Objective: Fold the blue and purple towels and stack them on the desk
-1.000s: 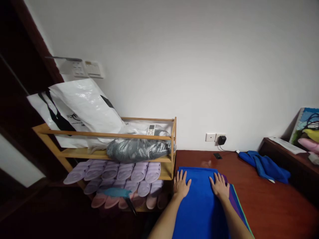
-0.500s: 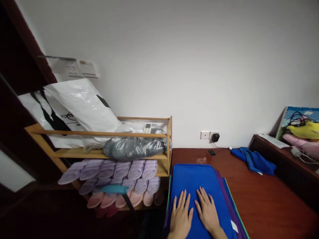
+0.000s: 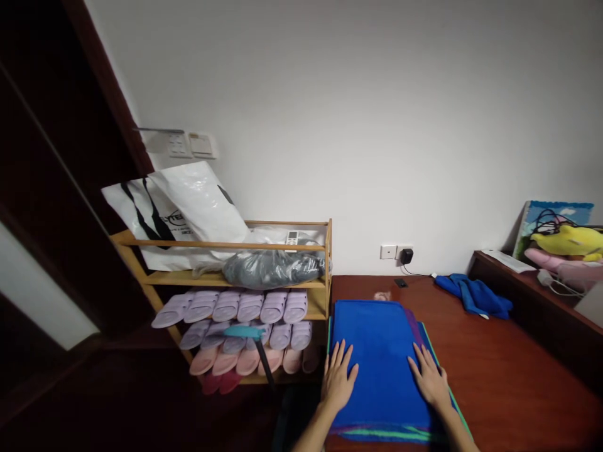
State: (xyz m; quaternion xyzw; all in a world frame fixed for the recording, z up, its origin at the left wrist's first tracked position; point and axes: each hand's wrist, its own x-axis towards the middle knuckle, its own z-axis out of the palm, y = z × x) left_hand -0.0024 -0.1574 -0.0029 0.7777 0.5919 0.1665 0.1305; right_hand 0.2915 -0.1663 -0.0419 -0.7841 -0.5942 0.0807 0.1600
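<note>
A stack of folded cloths that look like towels lies on the reddish-brown table point(image 3: 499, 370). The blue towel point(image 3: 374, 364) is on top, and purple and green-edged layers show along the right side and near edge. Flat on the stack's left side rests my left hand point(image 3: 337, 376), fingers extended. My right hand point(image 3: 431, 378) lies over the right edge with its fingers spread, touching the blue towel and the layers beside it. Neither hand grips anything. Farther back to the right is a crumpled blue cloth point(image 3: 475, 295).
Left of the table stands a wooden rack point(image 3: 235, 245) with a white bag point(image 3: 202, 194), a plastic-wrapped dark bundle point(image 3: 273, 269), a remote point(image 3: 292, 238) and rows of slippers point(image 3: 249, 306). A black plug point(image 3: 406, 255) sits in the wall socket. A raised shelf point(image 3: 541, 289) holds a yellow plush toy point(image 3: 572, 242).
My hands have moved apart, the left to the stack's left side and the right to its right edge. The view has shifted, bringing the stack's near edge into sight.
</note>
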